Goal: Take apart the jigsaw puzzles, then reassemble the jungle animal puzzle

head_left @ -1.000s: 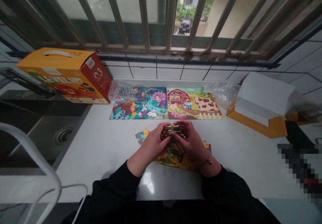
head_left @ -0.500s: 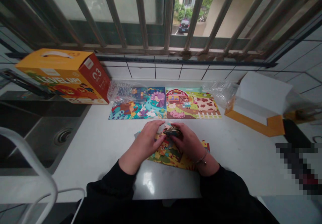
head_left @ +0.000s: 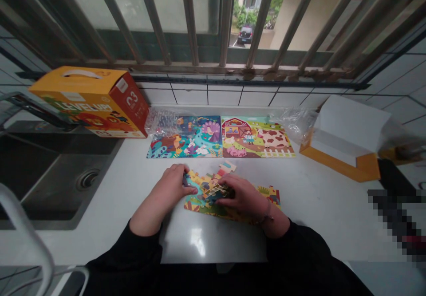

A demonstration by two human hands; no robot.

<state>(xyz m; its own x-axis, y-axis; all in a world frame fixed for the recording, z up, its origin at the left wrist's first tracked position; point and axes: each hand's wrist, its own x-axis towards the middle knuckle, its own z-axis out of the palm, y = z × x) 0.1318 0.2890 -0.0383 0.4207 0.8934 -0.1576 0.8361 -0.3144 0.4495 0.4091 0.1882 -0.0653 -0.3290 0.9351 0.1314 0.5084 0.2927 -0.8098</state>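
Observation:
My right hand (head_left: pixel 242 192) is closed around a small bunch of jigsaw puzzle pieces (head_left: pixel 218 192), their pale edges showing past the fingers. Under it on the counter lies a colourful farm-toned jigsaw board (head_left: pixel 193 207), partly covered by loose pieces and by the hand. At the board's left end rests my left hand (head_left: pixel 170 186), thumb and fingers apart, touching or nearly touching pieces there. A pale loose piece (head_left: pixel 227 166) lies just beyond the right fingertips.
Two finished-looking picture sheets, a forest scene (head_left: pixel 186 145) and a farm scene (head_left: pixel 258 138), lie side by side behind. A yellow box (head_left: pixel 89 105) stands left by the sink (head_left: pixel 80 211). Clear plastic wrap (head_left: pixel 169 120) and an opened box (head_left: pixel 339 163) are near the wall.
My left hand has moved left, away from the bunch of puzzle pieces, which stays in my right hand. More loose pieces on the board are now exposed. The view has shifted slightly.

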